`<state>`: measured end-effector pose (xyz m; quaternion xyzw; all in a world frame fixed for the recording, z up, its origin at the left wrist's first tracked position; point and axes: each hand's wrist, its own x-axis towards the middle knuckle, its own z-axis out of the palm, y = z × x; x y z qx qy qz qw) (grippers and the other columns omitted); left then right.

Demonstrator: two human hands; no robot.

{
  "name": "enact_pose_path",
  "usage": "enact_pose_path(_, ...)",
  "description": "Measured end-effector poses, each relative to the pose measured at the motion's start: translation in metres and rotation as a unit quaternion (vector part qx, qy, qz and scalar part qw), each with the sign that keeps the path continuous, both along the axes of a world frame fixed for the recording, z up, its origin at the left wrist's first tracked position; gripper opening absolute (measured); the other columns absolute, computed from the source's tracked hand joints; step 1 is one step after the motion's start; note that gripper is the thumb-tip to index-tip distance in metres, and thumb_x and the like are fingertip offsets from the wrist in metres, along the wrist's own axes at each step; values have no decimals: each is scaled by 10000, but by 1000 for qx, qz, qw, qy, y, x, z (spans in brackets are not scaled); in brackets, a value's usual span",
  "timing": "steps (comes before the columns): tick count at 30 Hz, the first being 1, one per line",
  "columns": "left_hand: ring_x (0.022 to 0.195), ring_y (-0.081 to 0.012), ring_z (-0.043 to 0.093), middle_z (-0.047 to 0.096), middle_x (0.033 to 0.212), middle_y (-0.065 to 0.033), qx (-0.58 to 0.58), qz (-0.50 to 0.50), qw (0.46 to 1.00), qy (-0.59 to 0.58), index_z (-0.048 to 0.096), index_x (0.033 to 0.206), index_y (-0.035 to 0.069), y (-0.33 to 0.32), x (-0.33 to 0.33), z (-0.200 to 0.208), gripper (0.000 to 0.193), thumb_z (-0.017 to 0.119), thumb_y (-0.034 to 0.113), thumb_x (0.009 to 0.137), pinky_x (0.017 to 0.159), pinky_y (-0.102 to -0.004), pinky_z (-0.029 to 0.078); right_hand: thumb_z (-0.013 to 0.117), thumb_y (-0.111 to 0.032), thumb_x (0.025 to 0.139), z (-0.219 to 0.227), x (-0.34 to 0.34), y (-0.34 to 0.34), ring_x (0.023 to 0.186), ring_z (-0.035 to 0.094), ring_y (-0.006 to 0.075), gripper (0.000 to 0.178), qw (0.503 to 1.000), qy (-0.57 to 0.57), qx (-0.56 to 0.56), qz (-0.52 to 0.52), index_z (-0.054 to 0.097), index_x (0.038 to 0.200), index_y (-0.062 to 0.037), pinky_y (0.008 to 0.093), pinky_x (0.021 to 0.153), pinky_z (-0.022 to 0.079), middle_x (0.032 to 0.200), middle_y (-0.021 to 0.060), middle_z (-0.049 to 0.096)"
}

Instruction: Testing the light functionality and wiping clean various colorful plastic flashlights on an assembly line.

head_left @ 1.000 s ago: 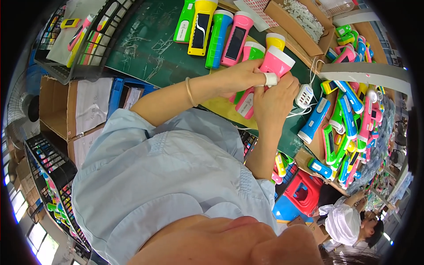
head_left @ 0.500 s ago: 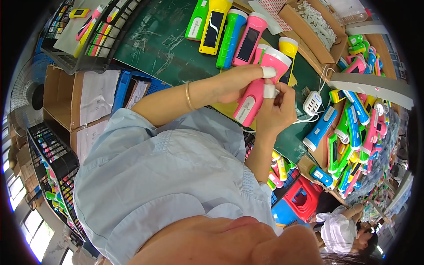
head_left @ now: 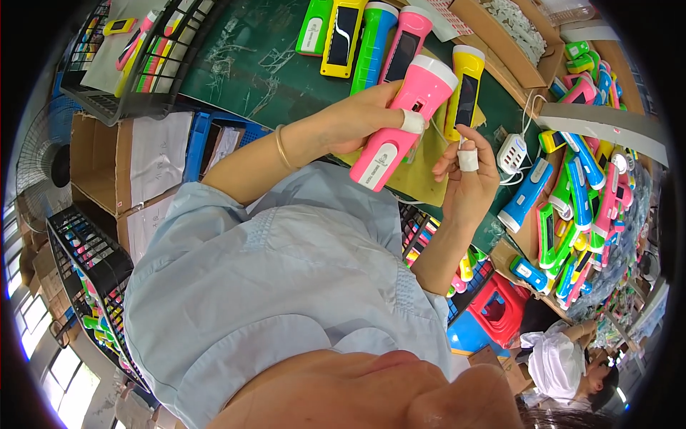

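Note:
My left hand point(head_left: 379, 118) is closed round a pink flashlight point(head_left: 429, 80) with a white front rim and a pale label on its handle. A small dark slot shows near its head, beside my taped thumb. Just to the right, apart from it, my right hand point(head_left: 470, 175) has thumb and forefinger drawn together; what they pinch is too small to make out. White tape wraps one of its fingers. A yellow flashlight point(head_left: 468, 91) lies beyond that hand. Below both hands is a yellow sheet point(head_left: 426, 184) on the green table point(head_left: 246, 79).
More flashlights, including a green one point(head_left: 313, 28) and a yellow one point(head_left: 344, 36), lie at the far side. A white multi-port charger point(head_left: 511, 154) with cables sits right, near a heap of flashlights point(head_left: 572, 207). A cardboard box point(head_left: 529, 82) and black basket point(head_left: 118, 107) flank the table.
My right hand has come away from the pink flashlight and moved right. The flashlight, in my left hand, has shifted left, uncovering its slot and the yellow flashlight behind.

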<state>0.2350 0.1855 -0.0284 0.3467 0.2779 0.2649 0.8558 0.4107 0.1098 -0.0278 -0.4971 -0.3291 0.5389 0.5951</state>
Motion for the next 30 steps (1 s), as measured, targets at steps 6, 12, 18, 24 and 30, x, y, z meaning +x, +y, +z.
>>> enact_pose_path(6, 794, -178, 592, 547, 968, -100, -25, 13, 1000, -5, 393, 1184, 14, -5, -4, -5, 449, 599, 128, 803, 684, -302, 507, 529, -64, 862, 0, -16, 2, 619, 591, 164, 269, 998, -32, 36, -37, 554, 1106, 46, 254, 577, 506, 786, 103, 575)
enact_pose_path(12, 809, -171, 589, 545, 974, -94, -4, 2, 1000, 19, 360, 1221, 9, -8, -5, -4, 521, 617, 100, 777, 662, -289, 512, 506, 48, 819, 4, -16, 4, 622, 602, 172, 249, 978, -172, 106, -58, 569, 1058, 76, 260, 572, 515, 793, 126, 588)
enact_pose_path(18, 869, -157, 570, 536, 989, -87, 76, -14, 996, 52, 351, 1236, 8, -11, -5, 2, 584, 632, 78, 729, 719, -282, 489, 584, 35, 786, 18, -17, 11, 555, 589, 150, 107, 992, -79, 81, 54, 610, 885, 64, 227, 503, 480, 754, 127, 606)
enact_pose_path(24, 892, -128, 541, 523, 1008, -72, 172, -27, 980, 97, 365, 1224, 3, -13, -3, 9, 565, 633, 103, 737, 733, -268, 470, 589, 57, 765, 26, -16, 20, 684, 580, 114, 125, 952, -271, 95, 104, 635, 878, 27, 203, 579, 449, 811, 54, 598)
enact_pose_path(30, 893, -120, 533, 520, 998, -69, 223, -40, 963, 145, 367, 1219, -2, -13, -4, 12, 542, 622, 149, 766, 733, -266, 467, 591, 91, 710, 38, -15, 20, 703, 573, 102, 168, 902, -409, 101, 100, 646, 839, -2, 207, 606, 438, 772, 43, 590)
